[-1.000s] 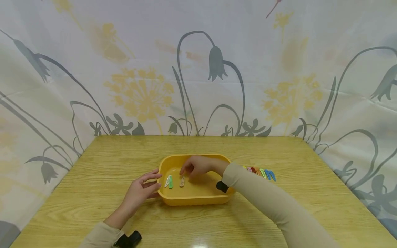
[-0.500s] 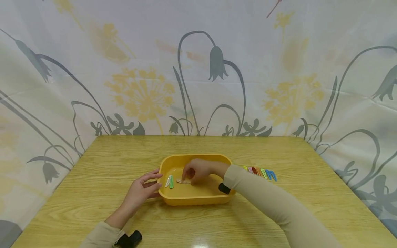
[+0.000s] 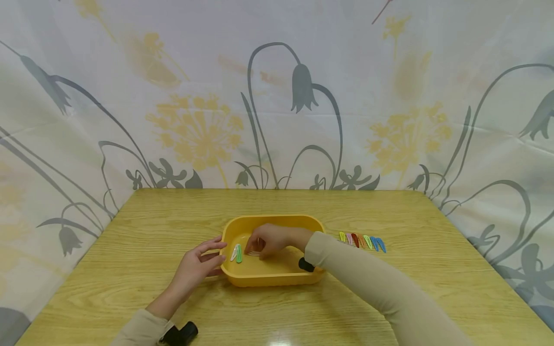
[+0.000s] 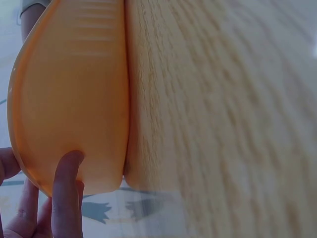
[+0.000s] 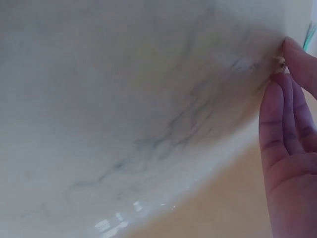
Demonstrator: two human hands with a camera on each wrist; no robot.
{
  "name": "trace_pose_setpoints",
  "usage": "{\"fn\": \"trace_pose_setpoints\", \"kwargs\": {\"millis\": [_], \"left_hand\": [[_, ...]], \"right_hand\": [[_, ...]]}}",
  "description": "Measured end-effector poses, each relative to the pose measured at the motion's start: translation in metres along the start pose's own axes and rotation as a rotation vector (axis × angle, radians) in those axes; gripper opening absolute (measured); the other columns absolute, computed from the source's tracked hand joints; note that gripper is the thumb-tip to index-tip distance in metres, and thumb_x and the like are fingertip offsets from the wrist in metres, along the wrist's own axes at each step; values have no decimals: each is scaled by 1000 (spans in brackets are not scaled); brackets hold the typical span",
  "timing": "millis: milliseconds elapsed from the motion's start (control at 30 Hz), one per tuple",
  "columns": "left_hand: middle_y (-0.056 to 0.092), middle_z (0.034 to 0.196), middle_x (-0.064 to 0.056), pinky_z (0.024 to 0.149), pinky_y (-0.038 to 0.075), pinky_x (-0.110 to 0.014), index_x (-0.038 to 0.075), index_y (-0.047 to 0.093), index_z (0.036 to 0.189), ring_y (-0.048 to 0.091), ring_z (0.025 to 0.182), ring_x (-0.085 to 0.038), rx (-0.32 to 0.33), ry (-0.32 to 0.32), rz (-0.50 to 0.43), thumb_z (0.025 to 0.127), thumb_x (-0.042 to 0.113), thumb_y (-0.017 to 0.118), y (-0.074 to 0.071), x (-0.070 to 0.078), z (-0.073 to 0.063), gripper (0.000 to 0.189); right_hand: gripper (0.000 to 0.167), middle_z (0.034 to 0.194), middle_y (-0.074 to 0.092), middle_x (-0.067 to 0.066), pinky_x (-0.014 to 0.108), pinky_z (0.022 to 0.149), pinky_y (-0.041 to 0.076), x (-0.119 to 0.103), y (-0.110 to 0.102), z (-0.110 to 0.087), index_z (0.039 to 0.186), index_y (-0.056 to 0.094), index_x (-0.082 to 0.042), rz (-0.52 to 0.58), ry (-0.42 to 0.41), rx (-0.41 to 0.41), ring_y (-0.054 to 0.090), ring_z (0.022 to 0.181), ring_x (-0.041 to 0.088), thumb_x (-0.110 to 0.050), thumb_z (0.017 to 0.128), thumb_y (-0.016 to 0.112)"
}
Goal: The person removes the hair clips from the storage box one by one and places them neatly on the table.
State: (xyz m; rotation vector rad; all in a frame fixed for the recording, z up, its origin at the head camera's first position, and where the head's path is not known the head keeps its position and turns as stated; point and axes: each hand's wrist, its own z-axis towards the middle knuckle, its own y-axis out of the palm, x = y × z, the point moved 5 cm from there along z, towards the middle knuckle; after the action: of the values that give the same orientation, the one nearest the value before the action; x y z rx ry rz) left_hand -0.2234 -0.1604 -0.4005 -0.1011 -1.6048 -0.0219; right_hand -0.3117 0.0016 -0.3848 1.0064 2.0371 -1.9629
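A yellow plastic tray (image 3: pixel 277 276) sits on the wooden table. My left hand (image 3: pixel 196 264) holds its left end, with fingers on both sides of the rim; a fingertip (image 4: pixel 74 157) presses the outer wall in the left wrist view. Inside the tray, my right hand (image 3: pixel 270 240) pinches a beige snap hair clip (image 3: pixel 254 254), low over the floor and mostly covered by the fingers. The right wrist view shows the thumb (image 5: pixel 299 62) and fingertips meeting at a small bit of it. A white clip (image 3: pixel 234 253) and a green clip (image 3: pixel 239 253) lie side by side at the tray's left.
Right of the tray, a row of several hair clips in yellow, pink, red, orange, green and blue lies on the table (image 3: pixel 433 269), among them a red clip (image 3: pixel 355 239). A patterned cloth (image 3: pixel 277 144) hangs behind the table.
The beige clip has turned from pointing toward me to lying crosswise, now largely under the right fingers. The right hand has shifted slightly left and nearer. The left hand has stayed at the tray.
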Motion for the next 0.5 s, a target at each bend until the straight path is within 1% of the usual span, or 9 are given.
{"fn": "trace_pose_setpoints", "kwargs": {"millis": [67, 267, 367, 500], "left_hand": [[35, 145, -12, 74, 56, -38, -10, 53, 123, 53, 112, -34, 1, 0, 0, 88, 1, 61, 0, 0, 0, 37], [35, 145, -13, 74, 56, -38, -10, 53, 123, 53, 113, -34, 0, 1, 8, 88, 1, 60, 0, 0, -1, 37], [36, 144, -13, 75, 56, -38, -10, 53, 123, 53, 113, -34, 2, -1, 6, 88, 1, 61, 0, 0, -1, 37], [36, 144, -13, 75, 56, -38, -10, 53, 123, 53, 112, -34, 6, -5, 4, 88, 1, 61, 0, 0, 0, 37]], "right_hand": [[31, 90, 61, 5, 13, 68, 46, -1, 0, 1, 108, 69, -3, -13, 7, -5, 53, 74, 7, 5, 78, 69], [30, 88, 64, 2, 14, 69, 47, 1, -1, 0, 107, 70, -5, -9, 66, 2, 56, 75, 6, 4, 78, 70], [31, 86, 64, 2, 15, 69, 48, 2, -2, -1, 108, 69, -5, -4, 87, 7, 57, 76, 7, 4, 78, 69], [31, 88, 64, 3, 16, 72, 48, 2, -5, -4, 111, 66, -4, -13, 101, 13, 57, 78, 8, 5, 82, 65]]}}
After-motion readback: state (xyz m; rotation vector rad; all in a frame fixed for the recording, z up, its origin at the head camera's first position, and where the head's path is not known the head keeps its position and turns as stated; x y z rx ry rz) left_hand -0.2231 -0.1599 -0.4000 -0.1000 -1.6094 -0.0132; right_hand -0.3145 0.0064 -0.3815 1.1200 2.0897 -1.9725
